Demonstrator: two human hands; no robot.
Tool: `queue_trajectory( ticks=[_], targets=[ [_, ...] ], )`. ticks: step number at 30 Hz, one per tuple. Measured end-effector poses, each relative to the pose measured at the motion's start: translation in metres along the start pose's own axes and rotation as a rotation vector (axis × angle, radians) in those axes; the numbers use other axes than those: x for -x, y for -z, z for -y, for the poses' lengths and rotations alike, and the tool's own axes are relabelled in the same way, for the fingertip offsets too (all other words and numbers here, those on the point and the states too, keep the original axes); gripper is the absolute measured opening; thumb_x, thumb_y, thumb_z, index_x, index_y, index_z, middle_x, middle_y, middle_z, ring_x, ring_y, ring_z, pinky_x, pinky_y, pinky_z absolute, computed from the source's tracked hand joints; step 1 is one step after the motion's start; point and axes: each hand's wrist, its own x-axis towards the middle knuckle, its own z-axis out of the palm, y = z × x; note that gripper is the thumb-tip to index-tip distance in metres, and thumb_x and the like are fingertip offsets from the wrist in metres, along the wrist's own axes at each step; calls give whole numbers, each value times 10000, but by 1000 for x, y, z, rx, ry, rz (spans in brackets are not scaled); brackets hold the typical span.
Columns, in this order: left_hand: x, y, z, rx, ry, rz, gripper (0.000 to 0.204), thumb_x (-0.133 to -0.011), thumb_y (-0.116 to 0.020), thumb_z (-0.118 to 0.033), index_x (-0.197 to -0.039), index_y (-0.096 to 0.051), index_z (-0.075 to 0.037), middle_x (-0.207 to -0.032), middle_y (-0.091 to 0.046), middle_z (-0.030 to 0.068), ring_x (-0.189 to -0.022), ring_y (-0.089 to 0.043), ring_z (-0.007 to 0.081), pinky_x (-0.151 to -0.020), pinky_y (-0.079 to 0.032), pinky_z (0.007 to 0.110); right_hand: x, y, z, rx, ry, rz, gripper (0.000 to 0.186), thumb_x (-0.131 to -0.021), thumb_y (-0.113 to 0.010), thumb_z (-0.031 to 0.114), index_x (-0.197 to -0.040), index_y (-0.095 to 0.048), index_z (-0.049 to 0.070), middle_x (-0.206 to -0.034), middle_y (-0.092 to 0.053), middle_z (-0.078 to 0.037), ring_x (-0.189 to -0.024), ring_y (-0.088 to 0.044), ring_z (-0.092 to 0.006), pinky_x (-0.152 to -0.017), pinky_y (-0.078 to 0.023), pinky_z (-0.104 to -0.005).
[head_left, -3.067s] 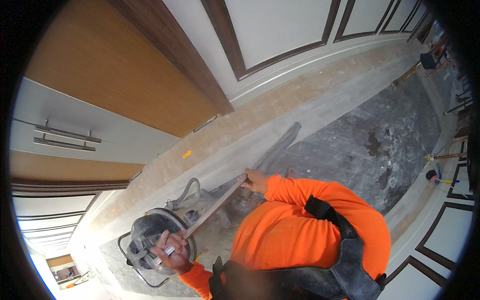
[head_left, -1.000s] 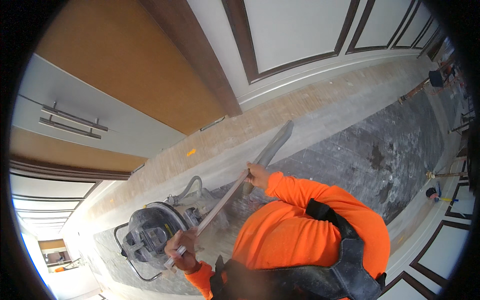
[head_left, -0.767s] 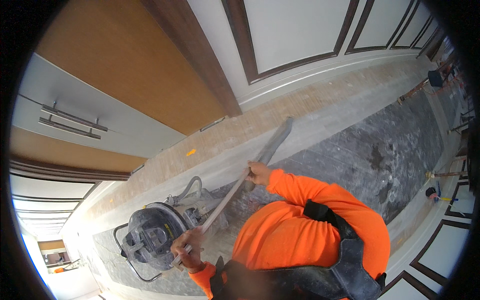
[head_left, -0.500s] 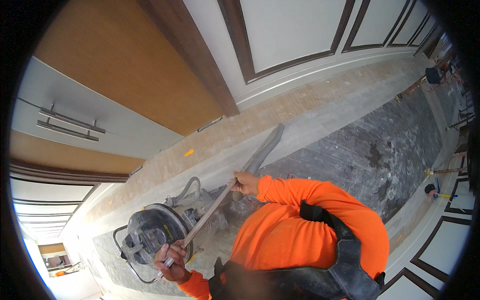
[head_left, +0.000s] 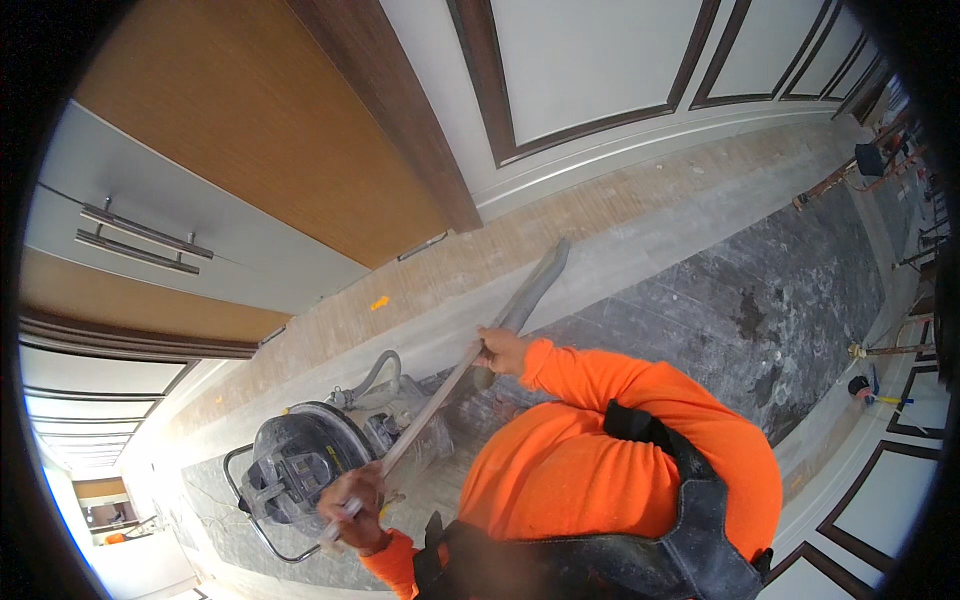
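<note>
A long pale pole (head_left: 432, 408) runs slantwise between my hands. Its lower part is in my left hand (head_left: 357, 508), fingers closed around it and a little blurred; a short pale end sticks out below that hand. Higher up, my right hand (head_left: 503, 352) grips the pole with its arm bent across my front. Beyond the right hand, a thick grey hose (head_left: 538, 290) lies along the pole, its far end at the pale floor strip. A bend of this hose shows just below the right hand. Whether that hand also holds the hose I cannot tell.
A dusty black canister vacuum (head_left: 305, 465) with a metal frame and a curved hose (head_left: 378, 370) stands by my left hand. Double doors (head_left: 200, 220) are at left, panelled walls (head_left: 590, 70) behind. Scaffold parts (head_left: 850, 180) stand far right; small tools (head_left: 880, 395) lie right.
Both hands have shifted slightly up and to the right along with the pole. My left hand has turned on it. The far end of the hose has moved only a little.
</note>
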Motion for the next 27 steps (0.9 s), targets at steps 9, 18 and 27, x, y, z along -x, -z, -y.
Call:
queue_trajectory(
  ticks=[9, 18, 27],
  targets=[
    [-14, -2, -21, 114, 68, -35, 643, -907, -301, -511, -1145, -495, 53, -523, -447, 52, -556, -480, 213, -743, -432, 464, -4, -2, -12, -57, -6, -11, 281, -925, -442, 247, -1084, -396, 20, -865, -517, -119, -719, -580, -255, -669, -551, -417],
    [2, -35, 34, -35, 272, -62, 520, -902, -403, -455, -965, -597, 23, -607, -541, 113, -601, -549, 241, -802, -437, 483, -36, 48, 40, -77, 118, -61, 225, -931, -430, 256, -1000, -436, 41, -813, -505, -100, -634, -548, -224, -565, -530, -372],
    [-13, 7, -14, 90, 58, -143, 695, -910, -204, -545, -1152, -488, 42, -458, -384, 29, -502, -479, 195, -707, -456, 466, -6, 4, -15, 36, -64, 14, 313, -947, -365, 299, -1072, -440, 22, -959, -555, -111, -865, -591, -249, -730, -539, -445]
  ],
)
